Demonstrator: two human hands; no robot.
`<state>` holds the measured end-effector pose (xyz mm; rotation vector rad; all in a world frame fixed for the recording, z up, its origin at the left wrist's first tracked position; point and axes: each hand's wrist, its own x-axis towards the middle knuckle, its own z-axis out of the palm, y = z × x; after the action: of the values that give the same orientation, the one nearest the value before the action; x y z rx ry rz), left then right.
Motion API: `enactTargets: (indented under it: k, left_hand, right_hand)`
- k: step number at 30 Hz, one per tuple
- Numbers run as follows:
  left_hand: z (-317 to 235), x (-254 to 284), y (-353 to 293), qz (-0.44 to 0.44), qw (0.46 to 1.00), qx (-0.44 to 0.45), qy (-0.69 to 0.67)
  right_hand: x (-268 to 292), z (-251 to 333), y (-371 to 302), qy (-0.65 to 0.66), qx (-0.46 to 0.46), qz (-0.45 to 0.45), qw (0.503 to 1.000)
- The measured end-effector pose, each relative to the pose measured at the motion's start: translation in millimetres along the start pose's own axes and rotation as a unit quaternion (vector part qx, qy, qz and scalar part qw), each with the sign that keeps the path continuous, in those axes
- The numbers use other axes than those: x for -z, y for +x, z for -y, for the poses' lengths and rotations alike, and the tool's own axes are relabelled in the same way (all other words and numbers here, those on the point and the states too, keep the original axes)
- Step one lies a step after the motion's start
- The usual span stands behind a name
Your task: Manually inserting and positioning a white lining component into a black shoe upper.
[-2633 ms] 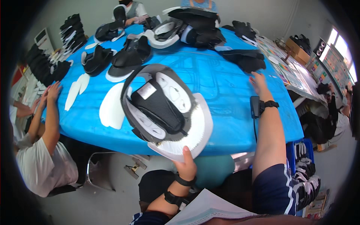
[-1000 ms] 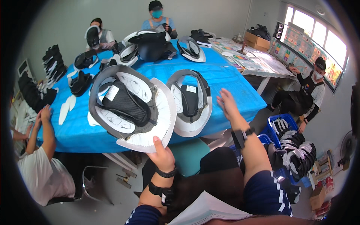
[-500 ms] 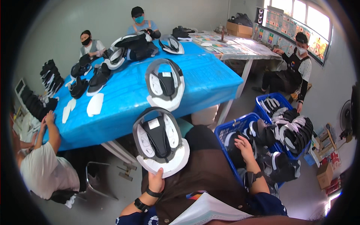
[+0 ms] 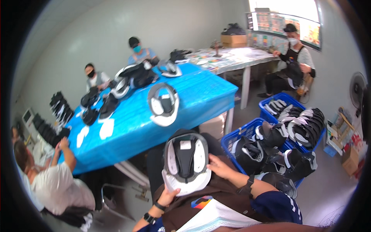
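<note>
A shoe upper (image 4: 186, 160) lies open across my lap, with a grey collar, a black tongue bearing a white label, white side panels and a white toe part. My left hand (image 4: 167, 198) holds the toe edge at its lower left, thumb on top. At the right edge, my right hand (image 4: 219, 167) grips the side with its fingers, some of them partly hidden behind the piece. A similar shoe upper (image 4: 165, 101) rests on the near part of the blue-covered table (image 4: 201, 94) ahead.
Blue baskets (image 4: 228, 149) with black and white uppers stand at my right. More shoe parts (image 4: 137, 75) lie heaped on the table, beside white flat pieces (image 4: 107, 128). Co-workers sit around: one in white (image 4: 63, 185) at left, others beyond the table, one at far right (image 4: 297, 58).
My right hand has left the basket and come onto the upper's right edge. The upper has moved right and closer to my lap. The whole view has shifted.
</note>
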<state>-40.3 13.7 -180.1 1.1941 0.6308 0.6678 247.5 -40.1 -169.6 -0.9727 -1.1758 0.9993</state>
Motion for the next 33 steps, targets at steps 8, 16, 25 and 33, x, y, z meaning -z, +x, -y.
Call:
enactTargets:
  k: [8, 16, 25, 33]
  left_hand:
    - [-41, -7, -12, 0.096, 0.963, -0.078, 0.24]
    - [-13, 22, 23, -0.082, 0.979, -0.025, -0.185]
    - [-90, 7, 91, 0.222, 0.913, -0.165, -0.3]
    - [-145, -7, 127, 0.07, 0.993, -0.089, 0.041]
  right_hand:
    - [-17, 40, 4, -0.001, -0.028, 0.111, 0.993]
    - [-10, 15, 1, 0.139, -0.094, 0.101, 0.981]
    - [-10, 60, 0, 0.047, 0.009, 0.096, 0.994]
    - [-22, 77, 13, -0.03, -0.016, 0.113, 0.993]
